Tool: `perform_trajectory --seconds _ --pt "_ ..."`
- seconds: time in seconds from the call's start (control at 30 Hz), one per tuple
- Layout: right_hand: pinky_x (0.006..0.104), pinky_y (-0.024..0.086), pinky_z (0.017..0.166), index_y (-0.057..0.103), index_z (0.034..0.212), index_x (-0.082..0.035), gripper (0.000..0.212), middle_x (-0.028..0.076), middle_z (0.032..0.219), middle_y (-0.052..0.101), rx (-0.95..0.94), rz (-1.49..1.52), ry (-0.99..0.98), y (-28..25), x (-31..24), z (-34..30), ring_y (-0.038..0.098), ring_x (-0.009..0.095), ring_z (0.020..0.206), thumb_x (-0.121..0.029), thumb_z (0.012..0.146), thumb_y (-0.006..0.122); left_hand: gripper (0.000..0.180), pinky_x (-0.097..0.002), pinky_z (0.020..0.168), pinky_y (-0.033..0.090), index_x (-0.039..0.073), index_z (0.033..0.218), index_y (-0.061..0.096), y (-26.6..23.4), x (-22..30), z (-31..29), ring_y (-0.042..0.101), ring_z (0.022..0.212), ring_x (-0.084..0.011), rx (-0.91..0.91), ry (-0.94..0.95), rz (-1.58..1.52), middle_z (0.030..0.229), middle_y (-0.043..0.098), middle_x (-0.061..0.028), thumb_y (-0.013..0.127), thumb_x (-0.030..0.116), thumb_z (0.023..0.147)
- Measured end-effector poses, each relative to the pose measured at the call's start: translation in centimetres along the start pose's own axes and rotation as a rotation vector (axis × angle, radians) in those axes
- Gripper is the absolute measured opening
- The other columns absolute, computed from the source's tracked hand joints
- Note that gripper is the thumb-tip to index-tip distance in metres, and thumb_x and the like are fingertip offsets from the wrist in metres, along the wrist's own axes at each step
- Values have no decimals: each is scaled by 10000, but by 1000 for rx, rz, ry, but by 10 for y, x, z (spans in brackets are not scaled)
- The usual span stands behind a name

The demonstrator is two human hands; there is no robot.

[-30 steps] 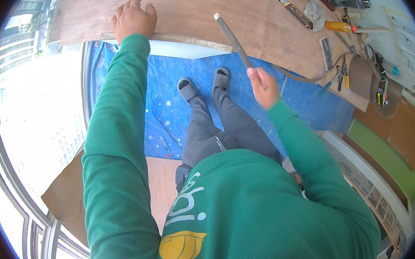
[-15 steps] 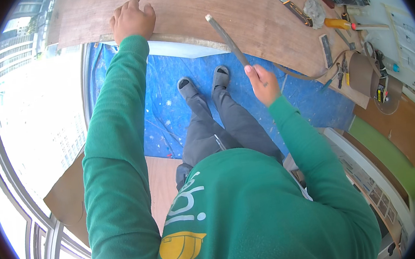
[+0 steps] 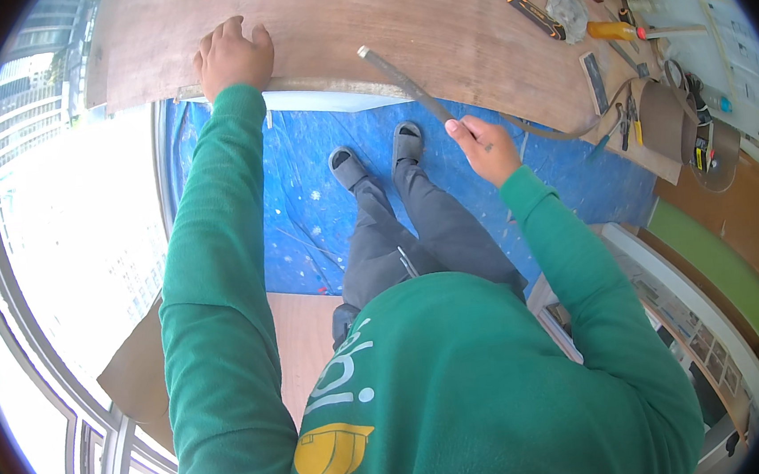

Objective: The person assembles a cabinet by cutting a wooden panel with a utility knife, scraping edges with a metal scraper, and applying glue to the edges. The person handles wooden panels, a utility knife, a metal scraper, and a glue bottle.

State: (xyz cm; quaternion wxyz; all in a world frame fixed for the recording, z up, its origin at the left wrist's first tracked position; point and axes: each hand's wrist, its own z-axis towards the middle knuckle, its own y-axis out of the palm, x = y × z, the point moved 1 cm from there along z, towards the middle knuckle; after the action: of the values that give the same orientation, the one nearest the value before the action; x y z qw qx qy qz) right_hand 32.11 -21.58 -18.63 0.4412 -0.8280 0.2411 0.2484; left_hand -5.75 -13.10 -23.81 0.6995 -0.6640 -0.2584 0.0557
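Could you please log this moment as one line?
left hand: on wooden board | right hand: gripping grey rod | utility knife: lying on board

Blk/orange cutter (image 3: 535,16) lies by crumpled clr plastic (image 3: 568,10).

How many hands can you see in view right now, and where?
2: the left hand rests on the wooden board near its front edge; the right hand grips a thin grey-brown stick. No others show.

left hand (image 3: 234,59): on wooden board (image 3: 318,28) | right hand (image 3: 485,147): gripping grey rod (image 3: 407,84) | 2 slippers (image 3: 349,169): on blue sheet (image 3: 300,190)
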Motion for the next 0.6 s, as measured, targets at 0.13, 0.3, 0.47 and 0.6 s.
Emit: perform_trajectory --seconds 0.13,0.3,0.47,0.6 --pt "335 416 613 588 823 -10 494 64 666 485 -33 -11 -109 17 -14 34 425 145 653 -456 1033 621 519 -418 1219 283 117 1380 634 -5 4 -1 452 1428 -230 -12 -8 -4 1438 620 -68 515 428 982" --pt "352 435 584 604 838 -14 487 75 670 532 -58 62 -128 8 -7 26 498 175 597 -469 1010 640 503 -436 1195 307 136 1356 651 2 -1 1 485 1398 -253 -1 7 -18 1417 635 -80 543 443 972" --pt "368 436 513 601 875 -21 358 79 698 568 -49 264 254 -44 50 -49 516 167 522 -352 988 677 362 -454 1087 412 116 1174 729 0 -4 -1 623 1207 -308 109 255 -89 1226 721 -92 589 398 995" --pt "365 449 513 599 881 -19 289 73 683 577 89 166 309 -73 110 -95 562 168 538 -282 981 669 264 -460 1043 435 106 1044 761 -2 43 -45 656 1102 -295 -35 615 -287 1084 751 -95 638 330 979"
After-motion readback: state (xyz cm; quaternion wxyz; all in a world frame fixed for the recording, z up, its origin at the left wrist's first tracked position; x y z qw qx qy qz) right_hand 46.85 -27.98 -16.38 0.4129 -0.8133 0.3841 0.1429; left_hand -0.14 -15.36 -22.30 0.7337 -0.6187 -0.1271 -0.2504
